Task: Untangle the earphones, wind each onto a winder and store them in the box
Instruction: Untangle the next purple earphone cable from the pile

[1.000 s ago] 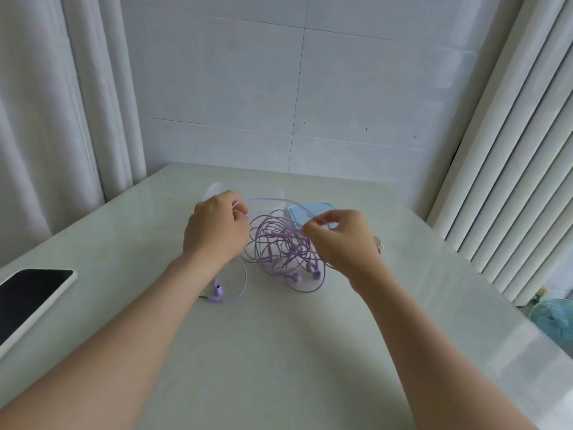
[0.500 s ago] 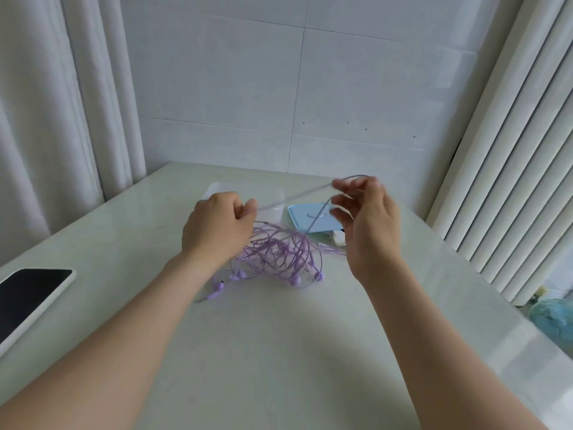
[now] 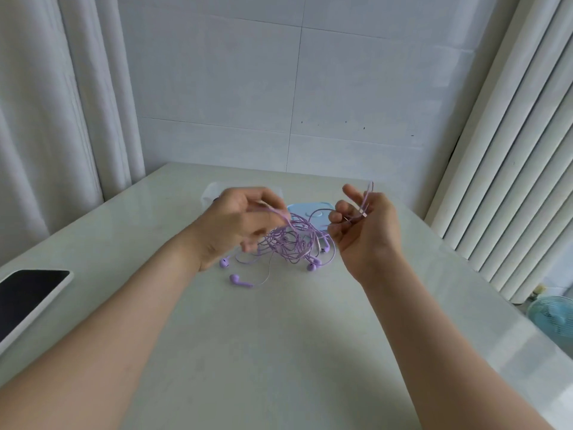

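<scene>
At the table's (image 3: 279, 352) left edge a phone (image 3: 29, 297) lies face up with a dark screen, as it did a second ago; no brand or writing can be read on it.

Toward the far middle of the table, the left hand (image 3: 238, 221) has lifted from the surface and is blurred with motion. Its fingers appear pinched on a strand of the purple earphones (image 3: 291, 243), though the blur keeps the grip from being certain. A second ago both hands were low over the bundle. Now the tangle hangs partly raised between them, and loose earbuds have spilled onto the table on its near-left side, which suggests that the knot is loosening but is far from undone.

Behind the tangle sits a light blue item (image 3: 313, 211), possibly a winder or the box lid, with no legible marking. A clear box (image 3: 214, 190) shows faintly behind the left hand.

The right hand (image 3: 362, 225) has turned palm-up and risen, with its fingers loosely curled around a doubled loop of cord that stands above them. No winding has begun.
</scene>
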`<state>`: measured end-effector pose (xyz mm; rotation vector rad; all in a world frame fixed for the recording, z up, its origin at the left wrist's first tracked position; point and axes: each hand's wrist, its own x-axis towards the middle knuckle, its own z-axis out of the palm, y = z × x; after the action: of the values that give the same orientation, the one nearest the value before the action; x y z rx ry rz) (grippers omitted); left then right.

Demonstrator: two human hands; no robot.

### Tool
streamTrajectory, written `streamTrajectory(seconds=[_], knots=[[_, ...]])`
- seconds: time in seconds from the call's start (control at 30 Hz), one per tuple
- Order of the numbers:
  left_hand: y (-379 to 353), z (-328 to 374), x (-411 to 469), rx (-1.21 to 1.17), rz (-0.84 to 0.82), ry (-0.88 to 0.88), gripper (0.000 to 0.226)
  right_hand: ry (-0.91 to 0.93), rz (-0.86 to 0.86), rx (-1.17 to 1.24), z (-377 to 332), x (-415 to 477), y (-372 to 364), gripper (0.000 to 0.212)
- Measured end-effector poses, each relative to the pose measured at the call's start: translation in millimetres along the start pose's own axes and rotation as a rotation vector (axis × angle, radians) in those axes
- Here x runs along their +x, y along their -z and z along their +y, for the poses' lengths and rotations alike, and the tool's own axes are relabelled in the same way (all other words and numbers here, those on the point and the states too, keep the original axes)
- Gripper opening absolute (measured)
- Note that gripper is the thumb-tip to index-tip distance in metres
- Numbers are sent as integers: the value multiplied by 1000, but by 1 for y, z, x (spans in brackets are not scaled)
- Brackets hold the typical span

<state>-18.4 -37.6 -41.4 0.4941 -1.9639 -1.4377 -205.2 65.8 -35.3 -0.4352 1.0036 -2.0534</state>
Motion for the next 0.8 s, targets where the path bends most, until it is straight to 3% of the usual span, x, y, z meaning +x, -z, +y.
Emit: streamTrajectory(seconds=[0.1, 0.2, 0.27, 0.33, 0.43, 0.47, 0.6, 0.7, 0.8], knots=[[-9, 3, -10, 88, -415, 99, 26, 75, -63, -67, -4, -2, 3, 47], [-11, 5, -15, 147, -597, 163, 33, 123, -177, -181, -9, -4, 2, 61], [-16, 6, -14, 197, -481, 158, 25, 176, -137, -378, -11, -6, 0, 51], [-23, -1, -8, 290, -148, 108, 34, 235, -83, -589, -12, -9, -1, 32], [-25, -24, 4, 598, 324, -210, 19, 250, -59, -735, -11, -8, 0, 39], [-24, -32, 7, 740, 337, -291, 15, 247, -60, -781, -11, -7, 0, 42], [-26, -47, 7, 1099, 122, -198, 71, 150, -151, -995, -12, -6, 6, 59], [-28, -47, 6, 1131, 95, -226, 67, 61, -219, -1138, -12, -4, 11, 57], [-26, -45, 5, 1089, 134, -289, 60, 101, -152, -1133, -9, -3, 13, 43]])
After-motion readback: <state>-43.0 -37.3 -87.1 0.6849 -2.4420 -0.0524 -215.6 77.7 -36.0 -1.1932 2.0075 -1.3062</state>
